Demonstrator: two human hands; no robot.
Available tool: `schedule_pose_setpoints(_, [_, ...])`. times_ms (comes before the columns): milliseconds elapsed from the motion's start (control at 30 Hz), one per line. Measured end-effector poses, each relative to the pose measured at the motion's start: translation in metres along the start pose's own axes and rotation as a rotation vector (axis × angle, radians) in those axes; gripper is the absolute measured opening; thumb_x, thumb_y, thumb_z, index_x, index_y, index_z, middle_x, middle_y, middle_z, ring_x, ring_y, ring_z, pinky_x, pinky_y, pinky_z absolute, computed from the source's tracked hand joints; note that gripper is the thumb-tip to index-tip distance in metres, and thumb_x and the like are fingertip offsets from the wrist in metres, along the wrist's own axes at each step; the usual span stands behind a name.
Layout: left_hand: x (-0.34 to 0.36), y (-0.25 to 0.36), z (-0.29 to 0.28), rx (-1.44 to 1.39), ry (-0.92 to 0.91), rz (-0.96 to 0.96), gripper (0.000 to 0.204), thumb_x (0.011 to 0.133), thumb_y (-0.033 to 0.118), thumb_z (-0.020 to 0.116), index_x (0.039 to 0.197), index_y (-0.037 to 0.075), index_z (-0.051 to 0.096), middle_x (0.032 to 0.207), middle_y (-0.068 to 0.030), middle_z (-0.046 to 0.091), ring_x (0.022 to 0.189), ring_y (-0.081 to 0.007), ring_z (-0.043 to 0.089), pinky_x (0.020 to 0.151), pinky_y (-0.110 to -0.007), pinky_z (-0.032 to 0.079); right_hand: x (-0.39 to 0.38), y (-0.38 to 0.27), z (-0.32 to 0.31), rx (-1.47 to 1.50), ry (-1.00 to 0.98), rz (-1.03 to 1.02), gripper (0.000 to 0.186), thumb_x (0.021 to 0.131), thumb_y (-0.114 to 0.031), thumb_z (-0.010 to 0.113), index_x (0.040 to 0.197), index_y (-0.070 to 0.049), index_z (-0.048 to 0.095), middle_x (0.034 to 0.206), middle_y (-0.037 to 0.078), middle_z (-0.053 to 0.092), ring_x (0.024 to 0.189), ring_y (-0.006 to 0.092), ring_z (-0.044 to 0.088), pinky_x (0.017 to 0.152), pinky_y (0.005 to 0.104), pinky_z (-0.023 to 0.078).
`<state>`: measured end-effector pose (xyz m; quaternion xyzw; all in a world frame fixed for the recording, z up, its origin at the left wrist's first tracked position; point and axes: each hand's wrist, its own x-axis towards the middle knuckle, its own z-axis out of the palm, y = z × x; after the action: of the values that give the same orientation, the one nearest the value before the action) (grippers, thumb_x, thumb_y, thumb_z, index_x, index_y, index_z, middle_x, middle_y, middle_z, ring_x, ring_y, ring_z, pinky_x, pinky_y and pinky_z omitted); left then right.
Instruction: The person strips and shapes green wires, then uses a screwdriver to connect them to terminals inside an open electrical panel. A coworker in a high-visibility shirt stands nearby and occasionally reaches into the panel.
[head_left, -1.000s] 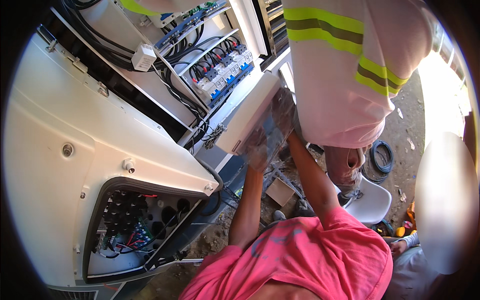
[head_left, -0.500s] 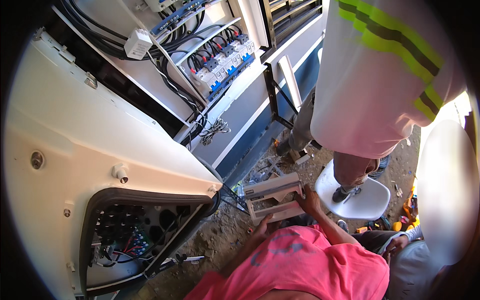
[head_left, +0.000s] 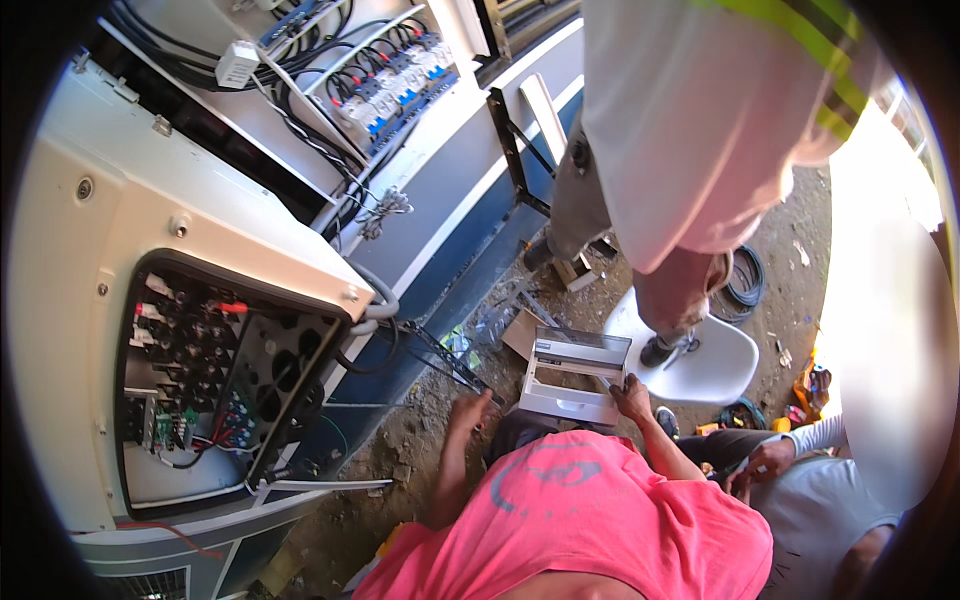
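Observation:
My right hand (head_left: 631, 400) grips the right edge of a white plastic breaker panel cover (head_left: 572, 404). The cover has long rectangular openings and lies by my dark-trousered lap. My left hand (head_left: 470, 411) is apart from it, to its left, over the dirt floor. Its fingers are curled, and what they hold, if anything, is too small to make out. A black metal bracket (head_left: 448, 362) reaches down close to that hand. Behind the cover lies a piece of brown cardboard (head_left: 520, 333).
A white cabinet (head_left: 225, 350) with exposed wiring stands at left. Behind it, an opened panel holds a row of breakers (head_left: 395, 85). A person in a white shirt (head_left: 690, 130) stands by a white plastic chair (head_left: 735, 368). Another person in grey (head_left: 815, 525) sits at right. A cable coil (head_left: 740, 280) lies beyond.
My left hand has come off the panel cover and moved left. The cover has turned straighter, still in my right hand. The view has shifted, and the standing person appears further left.

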<state>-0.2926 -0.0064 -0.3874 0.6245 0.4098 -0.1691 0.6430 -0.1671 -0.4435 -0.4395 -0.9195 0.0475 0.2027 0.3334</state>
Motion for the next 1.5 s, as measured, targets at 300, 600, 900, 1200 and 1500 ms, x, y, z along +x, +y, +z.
schedule_pose_setpoints(300, [-0.176,0.108,-0.010,0.040,0.708,0.777,0.024,0.105,0.026,0.079,0.114,0.004,0.079,0.102,-0.0059,0.080,0.090,-0.0124,0.072,0.084,-0.032,0.057,-0.105,0.126,-0.058,0.049,0.001,0.170,0.052,0.093,-0.039,0.078,0.120,0.003,0.064,0.107,0.033,0.075,0.105,0.0522,0.073,0.092,0.0570,0.057])
schedule_pose_setpoints(600, [-0.301,0.221,-0.072,0.973,1.883,1.418,0.035,0.102,0.029,0.083,0.119,0.000,0.077,0.121,-0.0173,0.074,0.108,-0.0372,0.072,0.093,-0.049,0.058,-0.160,0.191,-0.112,0.159,0.174,0.341,0.052,0.097,-0.039,0.078,0.127,0.001,0.064,0.114,0.033,0.074,0.111,0.0518,0.072,0.093,0.0584,0.056])
schedule_pose_setpoints(900, [-0.258,0.206,-0.105,1.172,1.953,1.158,0.064,0.098,0.060,0.079,0.134,0.008,0.072,0.123,-0.0157,0.071,0.117,-0.0357,0.070,0.094,-0.053,0.056,-0.196,0.191,-0.159,0.270,0.253,0.389,0.049,0.096,-0.038,0.077,0.120,0.002,0.063,0.107,0.035,0.075,0.106,0.0511,0.074,0.091,0.0566,0.055])
schedule_pose_setpoints(1200, [-0.245,0.206,-0.113,1.114,1.936,1.150,0.074,0.093,0.060,0.084,0.137,0.005,0.063,0.129,-0.0195,0.065,0.123,-0.0420,0.064,0.097,-0.057,0.053,-0.217,0.198,-0.165,0.346,0.398,0.476,0.050,0.099,-0.046,0.077,0.118,-0.001,0.067,0.110,0.030,0.077,0.105,0.0495,0.075,0.088,0.0539,0.056])
schedule_pose_setpoints(1500, [-0.243,0.206,-0.093,1.065,1.931,1.128,0.078,0.093,0.038,0.087,0.152,0.005,0.047,0.145,-0.0228,0.051,0.142,-0.0458,0.048,0.110,-0.063,0.046,-0.204,0.231,-0.146,0.462,0.495,0.338,0.045,0.104,-0.040,0.077,0.119,0.002,0.069,0.103,0.015,0.075,0.093,0.0242,0.068,0.087,0.0438,0.054])
